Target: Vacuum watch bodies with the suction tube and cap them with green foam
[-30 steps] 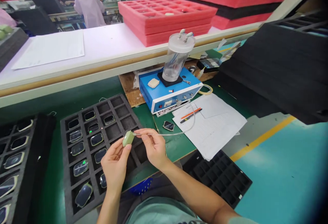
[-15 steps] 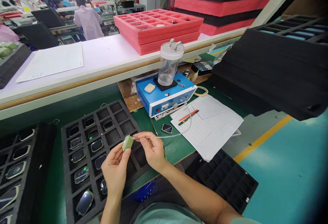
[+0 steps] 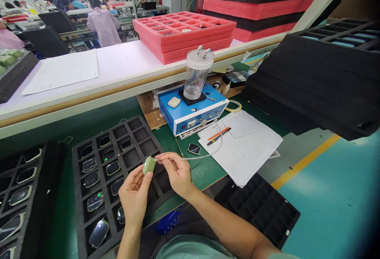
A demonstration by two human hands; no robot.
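My left hand (image 3: 135, 188) is closed around a small light-green watch case (image 3: 149, 166), tilted up between thumb and fingers. My right hand (image 3: 178, 176) pinches the end of a thin clear tube (image 3: 203, 157), its tip touching or very near the upper right edge of the case; the exact contact is too small to tell. The tube curves back to the front of a blue machine (image 3: 194, 120). Below my hands lies a black foam tray (image 3: 78, 211) with several dark-glass watch faces in its pockets. One more watch face (image 3: 194, 148) rests on the green table.
Papers (image 3: 252, 144) with two pens lie right of the machine, which carries a clear canister (image 3: 196, 79). Another black tray (image 3: 44, 191) stands at left. Red foam trays (image 3: 184, 47) sit on the white shelf (image 3: 118, 69). Black foam sheets (image 3: 314, 81) jut in from the right. People sit far behind.
The whole view has shifted slightly. Both hands keep the same hold on the watch case and the tube.
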